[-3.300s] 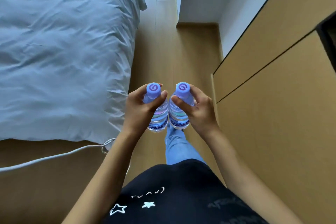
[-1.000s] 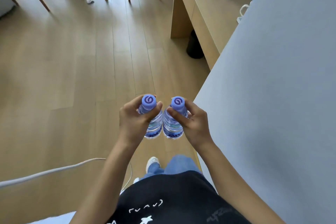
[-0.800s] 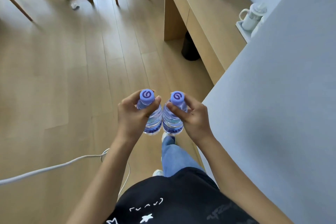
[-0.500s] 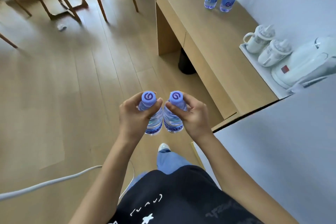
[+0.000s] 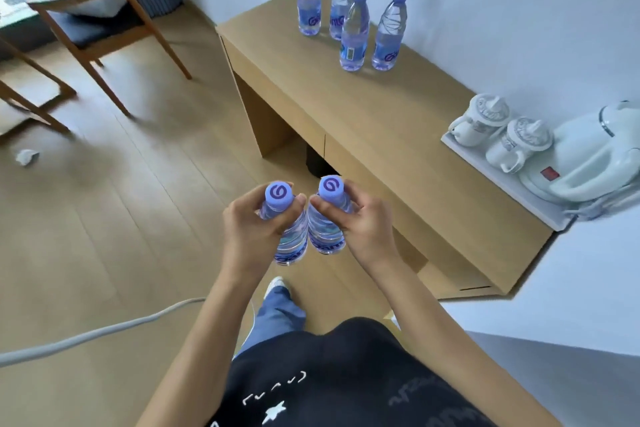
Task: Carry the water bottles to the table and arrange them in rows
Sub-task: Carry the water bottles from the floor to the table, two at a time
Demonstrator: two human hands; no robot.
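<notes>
My left hand grips the neck of one clear water bottle with a purple cap. My right hand grips a second such bottle. Both bottles hang upright and side by side over the floor, in front of my body. Ahead and to the right stands the light wooden table. At its far end, near the wall, several water bottles stand upright in two short rows.
A white tray with two lidded cups and a kettle sits on the table's near right end. A wooden chair stands far left. A crumpled paper and a white cable lie on the floor.
I have walked from beside the bed round the wall corner toward the table. The table and its bottles have come closer and more fully into view. Both hands keep their hold.
</notes>
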